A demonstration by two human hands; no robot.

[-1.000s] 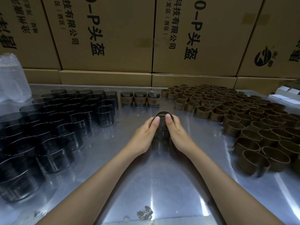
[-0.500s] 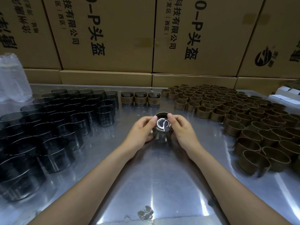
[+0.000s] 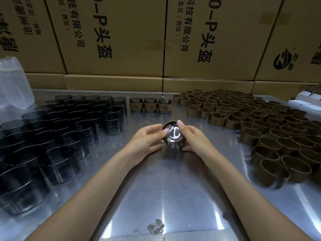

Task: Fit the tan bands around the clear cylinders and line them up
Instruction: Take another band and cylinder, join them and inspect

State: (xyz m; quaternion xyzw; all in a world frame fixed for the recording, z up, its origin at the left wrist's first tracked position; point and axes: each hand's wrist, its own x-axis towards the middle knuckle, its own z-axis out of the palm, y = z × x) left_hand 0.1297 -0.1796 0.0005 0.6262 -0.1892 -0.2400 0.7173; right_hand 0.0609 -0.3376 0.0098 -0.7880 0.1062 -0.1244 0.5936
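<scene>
Both thumbs have slid onto the rim; left hand (image 3: 145, 140) and right hand (image 3: 194, 136) grip the cylinder (image 3: 173, 134) mid-frame. It looks light, rigid and slick, so hold its sides.

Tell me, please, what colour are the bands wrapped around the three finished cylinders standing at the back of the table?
Tan, on the three finished cylinders; the head view shows it.

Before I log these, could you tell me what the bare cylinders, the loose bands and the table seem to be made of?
Bare cylinders: clear smoky glass or hard plastic; you see through them and their rims glint.
Loose bands: matte tan, possibly cardboard or leather-like sheet; no shine.
Table: brushed metal, likely stainless steel, with streaky reflections.
</scene>
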